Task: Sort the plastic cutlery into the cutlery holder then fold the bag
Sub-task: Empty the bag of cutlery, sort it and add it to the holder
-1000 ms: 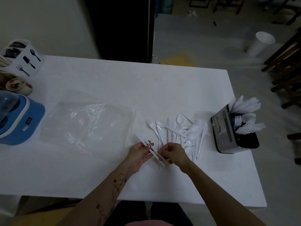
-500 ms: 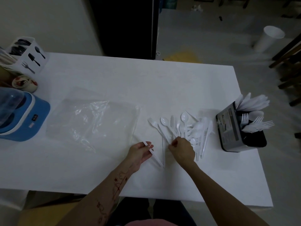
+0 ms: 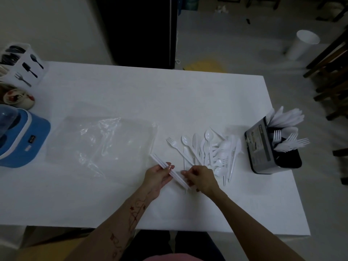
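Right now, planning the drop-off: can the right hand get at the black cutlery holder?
Probably yes: bare table lies between the right hand and the black cutlery holder, whose top is open.

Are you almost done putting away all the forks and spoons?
About halfway. Many forks and knives already stand in the black cutlery holder. The left hand grips a small bundle of white cutlery, and the right hand holds its other end. A loose pile of spoons and forks still lies on the table. The clear bag lies flat, not folded yet.
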